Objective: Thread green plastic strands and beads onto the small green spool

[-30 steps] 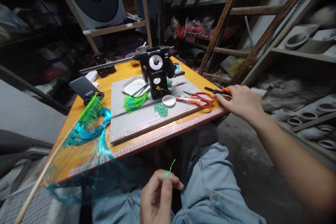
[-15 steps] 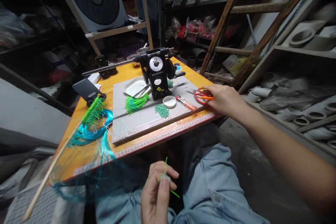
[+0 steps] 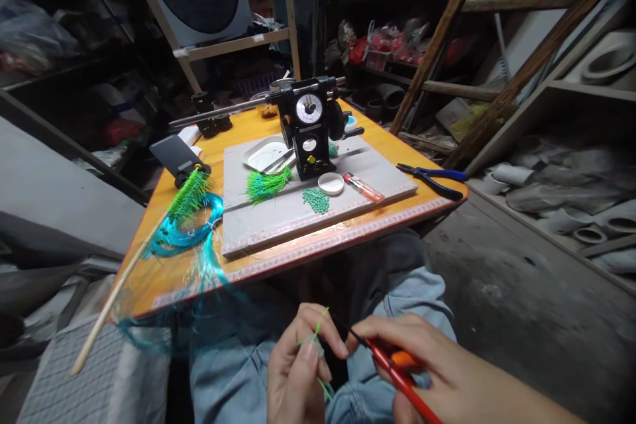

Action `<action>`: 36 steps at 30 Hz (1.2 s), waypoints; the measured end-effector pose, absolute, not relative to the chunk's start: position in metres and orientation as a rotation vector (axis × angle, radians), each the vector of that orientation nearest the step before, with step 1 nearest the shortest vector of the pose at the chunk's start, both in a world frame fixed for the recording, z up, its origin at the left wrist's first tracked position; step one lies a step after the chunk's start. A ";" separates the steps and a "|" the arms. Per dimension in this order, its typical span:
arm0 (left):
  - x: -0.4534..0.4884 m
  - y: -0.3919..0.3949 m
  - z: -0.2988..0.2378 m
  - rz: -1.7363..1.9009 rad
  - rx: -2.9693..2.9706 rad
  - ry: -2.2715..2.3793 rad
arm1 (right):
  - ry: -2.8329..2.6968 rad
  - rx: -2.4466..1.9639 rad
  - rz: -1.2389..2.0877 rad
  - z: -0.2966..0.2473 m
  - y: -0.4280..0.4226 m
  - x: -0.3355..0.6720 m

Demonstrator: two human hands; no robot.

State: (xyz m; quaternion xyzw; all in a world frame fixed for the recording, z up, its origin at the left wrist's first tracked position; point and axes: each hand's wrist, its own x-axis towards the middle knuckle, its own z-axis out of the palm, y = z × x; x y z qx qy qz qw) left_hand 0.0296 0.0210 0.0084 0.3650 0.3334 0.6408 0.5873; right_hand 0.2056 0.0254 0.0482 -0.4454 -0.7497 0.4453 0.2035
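Low in front of my lap, my left hand pinches a bright green strand between thumb and fingers. A small pale green piece shows at the fingertips, mostly hidden by the thumb. Close by on the right, my right hand is closed around red-handled scissors. Their dark, narrow tip points toward the left hand, and an orange part shows between the fingers. The scissors' tip and the strand appear apart.
On the wooden table a grey board bears a black winding machine, green beads, a white lid, a lighter and green strands. Pliers lie right; blue line and a stick left.
My right hand has taken the scissors from the table's right side and brought them down beside my left hand. The pliers there are now uncovered. My left hand still pinches the green strand.
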 end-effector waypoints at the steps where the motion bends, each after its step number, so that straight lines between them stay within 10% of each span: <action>1: 0.029 0.020 0.008 1.476 0.829 0.774 | -2.090 -1.220 1.259 0.047 0.025 0.203; 18: 0.028 0.018 0.005 1.349 0.762 0.735 | -2.024 -1.251 1.258 0.036 0.029 0.201; 26: 0.029 0.022 0.001 1.424 0.862 0.786 | -2.087 -1.909 -0.173 0.070 0.158 0.280; 36: 0.025 0.027 -0.006 1.432 0.907 0.813 | -2.327 -1.727 -0.133 0.073 0.194 0.259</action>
